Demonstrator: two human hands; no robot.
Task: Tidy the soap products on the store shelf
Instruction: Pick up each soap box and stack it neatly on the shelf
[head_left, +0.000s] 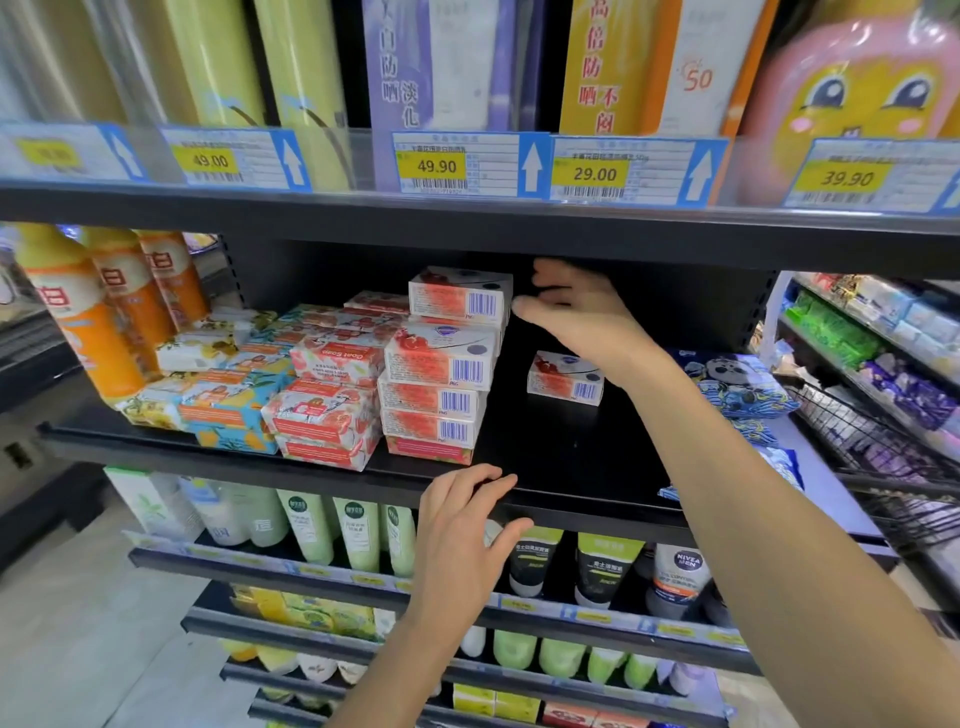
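One lone soap box (565, 378) lies on the shelf (571, 452), at 3 o'clock from the soap-box stack (439, 379). The right hand (576, 312), fingers spread and empty, hovers beside the top box (460, 296). The left hand (462, 525) rests loose-fingered on the shelf lip. The boxes are probably light and stiff, so grip the long sides.

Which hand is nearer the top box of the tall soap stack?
Right. The right hand is level with the top box, just off its right edge. The left hand is well below, at the front edge of the shelf.
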